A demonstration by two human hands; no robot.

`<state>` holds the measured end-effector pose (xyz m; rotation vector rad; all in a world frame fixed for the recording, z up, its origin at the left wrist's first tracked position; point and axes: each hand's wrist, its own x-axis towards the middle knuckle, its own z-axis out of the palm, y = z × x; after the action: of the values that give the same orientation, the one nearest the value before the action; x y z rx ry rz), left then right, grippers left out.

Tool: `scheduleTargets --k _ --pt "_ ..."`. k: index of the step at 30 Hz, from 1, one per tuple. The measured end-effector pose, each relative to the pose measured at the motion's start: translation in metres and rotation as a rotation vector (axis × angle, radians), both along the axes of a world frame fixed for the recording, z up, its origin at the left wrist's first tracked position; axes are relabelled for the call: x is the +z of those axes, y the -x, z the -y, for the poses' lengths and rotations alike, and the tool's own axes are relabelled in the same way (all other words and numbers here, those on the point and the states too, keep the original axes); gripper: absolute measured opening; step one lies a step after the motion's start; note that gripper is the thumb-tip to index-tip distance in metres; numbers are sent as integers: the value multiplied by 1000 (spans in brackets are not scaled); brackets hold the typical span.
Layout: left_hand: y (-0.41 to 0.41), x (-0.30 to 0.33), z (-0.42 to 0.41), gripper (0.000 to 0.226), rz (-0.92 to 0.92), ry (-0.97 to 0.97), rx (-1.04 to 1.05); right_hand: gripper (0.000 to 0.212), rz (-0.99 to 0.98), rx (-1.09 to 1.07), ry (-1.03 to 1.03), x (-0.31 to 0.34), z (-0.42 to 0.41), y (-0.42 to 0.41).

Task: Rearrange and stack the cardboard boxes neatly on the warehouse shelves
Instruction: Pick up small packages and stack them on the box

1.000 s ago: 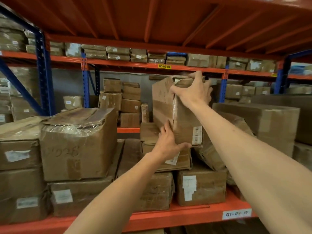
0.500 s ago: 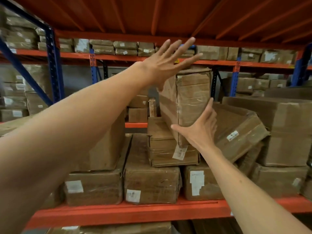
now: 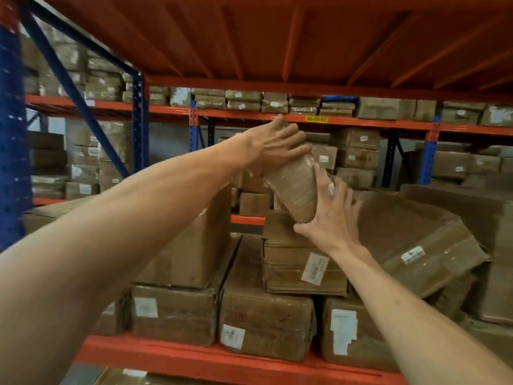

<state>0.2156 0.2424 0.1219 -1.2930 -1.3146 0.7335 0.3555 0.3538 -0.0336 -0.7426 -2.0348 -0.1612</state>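
While tilted between both hands' grips — left hand, right hand — tape-wrapped brown box.

Tilted cardboard box above the stacked boxes.
Brown, wrapped in clear tape, leaning top-left, lower end touching a flat labelled box beneath; crumpled box slumped just right; three labelled boxes along the orange shelf.

open air under the orange shelf deck above the stacks, slumped box crowding the right, tall box walling the left, narrow gap between
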Motion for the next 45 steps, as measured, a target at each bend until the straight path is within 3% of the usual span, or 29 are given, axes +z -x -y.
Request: scheduleTargets --k 9,18,23,26,31,38,45 --pt "132 -19 96 113 211 -371 46 136 342 -30 -473 77 46 93" --pt "239 -72 155 109 397 -513 47 133 521 10 -697 85 87 204" --pt "274 -103 152 122 501 -470 154 148 637 35 -641 74 88 240" --pt "286 -90 151 134 567 -406 96 150 686 92 -547 92 85 240" --pt "299 -72 152 143 678 -293 79 137 639 171 -352 96 79 228" --pt "299 -83 147 141 689 -301 129 132 592 141 -371 79 88 234" --pt "290 -80 138 142 795 -362 115 123 522 315 -185 89 64 191"
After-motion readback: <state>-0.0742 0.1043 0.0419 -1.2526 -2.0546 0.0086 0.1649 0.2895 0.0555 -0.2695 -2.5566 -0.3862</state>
